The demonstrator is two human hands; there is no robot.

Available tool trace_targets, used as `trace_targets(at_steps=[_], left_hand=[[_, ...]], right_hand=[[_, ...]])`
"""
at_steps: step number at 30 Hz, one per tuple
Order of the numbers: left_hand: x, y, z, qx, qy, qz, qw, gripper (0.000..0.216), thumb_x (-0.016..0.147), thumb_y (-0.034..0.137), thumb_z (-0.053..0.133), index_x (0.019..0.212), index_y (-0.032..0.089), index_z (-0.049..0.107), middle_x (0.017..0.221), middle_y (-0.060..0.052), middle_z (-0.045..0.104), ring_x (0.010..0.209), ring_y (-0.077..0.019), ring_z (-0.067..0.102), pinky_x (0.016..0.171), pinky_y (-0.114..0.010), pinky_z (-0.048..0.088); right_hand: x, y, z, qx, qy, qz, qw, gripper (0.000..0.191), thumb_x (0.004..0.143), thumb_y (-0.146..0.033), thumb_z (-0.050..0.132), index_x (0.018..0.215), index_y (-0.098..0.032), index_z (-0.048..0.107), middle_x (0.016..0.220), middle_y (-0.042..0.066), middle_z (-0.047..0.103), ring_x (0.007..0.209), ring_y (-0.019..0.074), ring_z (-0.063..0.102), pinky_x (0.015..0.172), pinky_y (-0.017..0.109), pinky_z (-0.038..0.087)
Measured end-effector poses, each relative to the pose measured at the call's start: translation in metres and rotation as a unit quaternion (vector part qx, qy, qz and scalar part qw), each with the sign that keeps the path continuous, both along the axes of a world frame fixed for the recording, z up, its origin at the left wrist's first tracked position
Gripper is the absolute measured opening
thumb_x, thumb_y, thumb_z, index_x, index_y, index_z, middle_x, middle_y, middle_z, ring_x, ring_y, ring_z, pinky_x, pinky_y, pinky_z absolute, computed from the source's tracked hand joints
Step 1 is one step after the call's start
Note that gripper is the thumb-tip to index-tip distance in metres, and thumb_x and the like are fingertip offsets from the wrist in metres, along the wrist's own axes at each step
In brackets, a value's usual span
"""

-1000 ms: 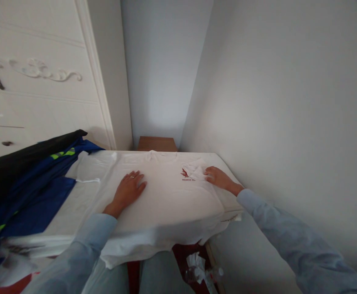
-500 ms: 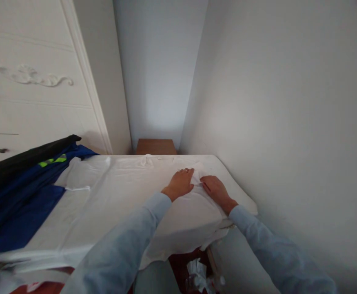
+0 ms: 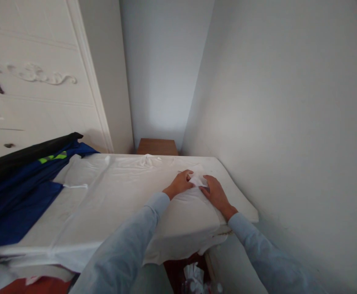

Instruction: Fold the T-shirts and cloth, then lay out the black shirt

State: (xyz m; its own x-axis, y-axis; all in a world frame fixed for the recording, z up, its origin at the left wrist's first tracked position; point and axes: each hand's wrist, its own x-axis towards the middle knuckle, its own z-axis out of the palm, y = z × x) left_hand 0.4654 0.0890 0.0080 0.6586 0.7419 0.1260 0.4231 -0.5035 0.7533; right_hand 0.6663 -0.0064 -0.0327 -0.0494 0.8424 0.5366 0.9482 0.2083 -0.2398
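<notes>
A white T-shirt [image 3: 129, 196] lies spread over a white tabletop [image 3: 239, 196], its collar at the far edge and its lower part hanging over the near edge. My left hand [image 3: 180, 183] pinches a raised fold of the thin white cloth, near the shirt's right sleeve. Just across from it, my right hand [image 3: 215, 194] grips the same fold with thumb and fingers. The bunched cloth stands up between both hands, and the fingertips are partly hidden by it.
A blue and black garment with yellow-green strips [image 3: 22, 196] lies at the left. Behind it stands a white cabinet [image 3: 43, 114]; a brown wooden box [image 3: 156, 146] sits in the corner. A grey wall [image 3: 288, 122] borders the right. Crumpled white paper [image 3: 193, 273] lies below.
My hands, which lay flatter on the cloth, now have their fingers curled around a lifted fold. The view has shifted slightly.
</notes>
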Motion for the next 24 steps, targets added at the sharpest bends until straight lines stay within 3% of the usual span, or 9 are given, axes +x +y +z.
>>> trace_targets(at_steps=[3, 6, 10, 12, 15, 18, 24], left_hand=[[-0.017, 0.005, -0.004, -0.027, -0.036, -0.032, 0.998, 0.071, 0.068, 0.019, 0.075, 0.136, 0.016, 0.056, 0.081, 0.002, 0.064, 0.076, -0.0160, 0.061, 0.071, -0.026, 0.047], [-0.028, 0.005, 0.000, -0.028, -0.002, -0.066, 0.997, 0.081, 0.069, 0.022, 0.074, 0.146, 0.017, 0.048, 0.079, 0.002, 0.063, 0.075, -0.0167, 0.060, 0.071, -0.026, 0.046], [-0.021, 0.000, 0.011, -0.025, 0.031, -0.086, 0.995, 0.072, 0.080, 0.046, 0.072, 0.143, 0.017, 0.054, 0.083, -0.002, 0.068, 0.081, -0.0201, 0.065, 0.075, -0.027, 0.047], [-0.011, -0.002, 0.014, -0.040, 0.019, -0.058, 0.997, 0.069, 0.081, 0.047, 0.072, 0.140, 0.017, 0.056, 0.085, -0.004, 0.071, 0.084, -0.0206, 0.067, 0.077, -0.027, 0.048], [0.007, 0.000, 0.014, -0.101, -0.006, 0.051, 0.994, 0.065, 0.075, 0.032, 0.080, 0.135, 0.017, 0.059, 0.091, -0.005, 0.073, 0.084, -0.0189, 0.068, 0.075, -0.024, 0.049], [0.017, 0.003, 0.011, -0.148, -0.001, 0.132, 0.980, 0.057, 0.074, 0.020, 0.076, 0.128, 0.014, 0.060, 0.088, -0.007, 0.074, 0.072, -0.0171, 0.068, 0.065, -0.023, 0.049], [-0.001, 0.007, 0.018, -0.211, 0.017, 0.175, 0.962, 0.043, 0.080, 0.020, 0.063, 0.123, 0.013, 0.060, 0.072, -0.004, 0.071, 0.049, -0.0114, 0.057, 0.049, -0.021, 0.041]], right_hand=[[-0.001, 0.000, 0.001, -0.002, -0.019, -0.021, 1.000, 0.038, 0.089, -0.025, 0.055, 0.126, -0.018, 0.057, 0.127, 0.016, 0.063, 0.120, 0.0315, 0.056, 0.104, 0.050, 0.045], [-0.004, -0.001, 0.005, -0.006, -0.041, -0.053, 0.998, 0.036, 0.085, -0.016, 0.053, 0.120, -0.018, 0.059, 0.123, 0.015, 0.065, 0.117, 0.0308, 0.057, 0.102, 0.046, 0.044], [-0.007, -0.003, 0.011, -0.022, -0.048, -0.062, 0.997, 0.036, 0.082, -0.010, 0.051, 0.116, -0.017, 0.060, 0.120, 0.015, 0.065, 0.114, 0.0297, 0.057, 0.098, 0.043, 0.045], [-0.008, -0.004, 0.012, -0.028, -0.040, -0.056, 0.997, 0.035, 0.081, -0.009, 0.050, 0.114, -0.017, 0.060, 0.118, 0.015, 0.065, 0.113, 0.0291, 0.057, 0.097, 0.042, 0.046], [-0.009, -0.004, 0.014, -0.038, -0.021, -0.052, 0.998, 0.035, 0.081, -0.007, 0.048, 0.113, -0.016, 0.060, 0.117, 0.015, 0.065, 0.110, 0.0282, 0.058, 0.096, 0.040, 0.048], [-0.009, -0.004, 0.015, -0.051, -0.018, -0.047, 0.997, 0.038, 0.080, -0.006, 0.048, 0.113, -0.018, 0.060, 0.116, 0.013, 0.065, 0.107, 0.0264, 0.059, 0.095, 0.038, 0.049], [-0.001, -0.009, 0.018, -0.070, -0.034, -0.054, 0.995, 0.027, 0.086, -0.012, 0.049, 0.109, -0.018, 0.061, 0.113, 0.013, 0.065, 0.103, 0.0259, 0.061, 0.092, 0.039, 0.050]])
